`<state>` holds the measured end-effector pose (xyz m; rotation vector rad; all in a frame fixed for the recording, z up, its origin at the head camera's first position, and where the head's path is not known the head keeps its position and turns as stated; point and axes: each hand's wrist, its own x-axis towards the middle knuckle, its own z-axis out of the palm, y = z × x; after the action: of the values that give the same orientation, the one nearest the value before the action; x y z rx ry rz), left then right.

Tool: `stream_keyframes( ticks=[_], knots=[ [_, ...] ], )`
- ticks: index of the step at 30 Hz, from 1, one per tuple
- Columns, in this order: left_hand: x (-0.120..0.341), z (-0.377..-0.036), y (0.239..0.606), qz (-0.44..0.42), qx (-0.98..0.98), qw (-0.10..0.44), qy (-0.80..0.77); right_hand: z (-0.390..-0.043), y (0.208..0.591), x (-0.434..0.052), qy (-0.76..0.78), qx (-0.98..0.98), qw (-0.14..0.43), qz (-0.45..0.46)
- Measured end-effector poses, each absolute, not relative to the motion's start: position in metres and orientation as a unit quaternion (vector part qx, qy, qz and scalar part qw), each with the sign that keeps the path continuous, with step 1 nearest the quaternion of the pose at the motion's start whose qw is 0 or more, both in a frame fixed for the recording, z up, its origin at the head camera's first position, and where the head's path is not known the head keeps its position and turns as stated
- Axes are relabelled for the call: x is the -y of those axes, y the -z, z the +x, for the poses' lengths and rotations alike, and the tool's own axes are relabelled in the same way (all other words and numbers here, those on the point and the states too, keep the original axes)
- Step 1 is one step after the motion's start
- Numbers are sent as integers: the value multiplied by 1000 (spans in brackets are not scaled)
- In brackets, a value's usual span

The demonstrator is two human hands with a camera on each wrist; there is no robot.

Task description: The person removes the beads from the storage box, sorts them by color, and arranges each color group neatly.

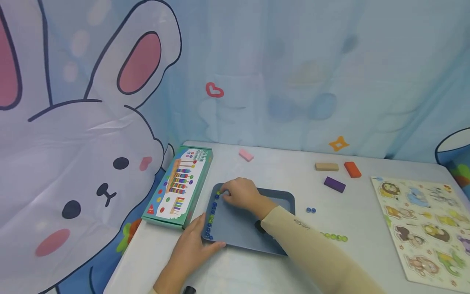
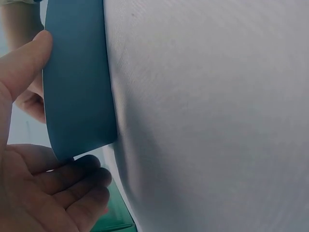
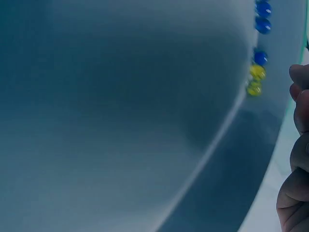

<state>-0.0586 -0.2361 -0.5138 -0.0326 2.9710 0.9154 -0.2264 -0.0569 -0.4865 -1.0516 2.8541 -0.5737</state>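
A left hand (image 1: 191, 246) grips the blue-gray tray (image 1: 238, 224) at eight o'clock; the right hand (image 1: 242, 193) curls at ten beside beads (image 1: 211, 218), whether pinching one unclear.

We read "Ring", "Game" and "3" on the box (image 1: 180, 185). The sleeve (image 1: 319, 249) bore letters too small for us to read.
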Motion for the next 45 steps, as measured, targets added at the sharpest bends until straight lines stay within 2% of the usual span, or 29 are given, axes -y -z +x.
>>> stream_keyframes(
  ticks=[10, 30, 36, 45],
  knots=[
    [235, -59, 511, 1, -957, 13, -289, -220, 497, 74, 168, -916, 51, -360],
    [236, -59, 511, -7, -955, 22, -297, -220, 505, 82, 148, -913, 28, -379],
    [234, -57, 512, -8, -955, 18, -295, -217, 491, 63, 186, -916, 19, -356],
    [235, -58, 512, -22, -956, 29, -292, -221, 451, 9, 240, -911, -27, -333]
  ],
)
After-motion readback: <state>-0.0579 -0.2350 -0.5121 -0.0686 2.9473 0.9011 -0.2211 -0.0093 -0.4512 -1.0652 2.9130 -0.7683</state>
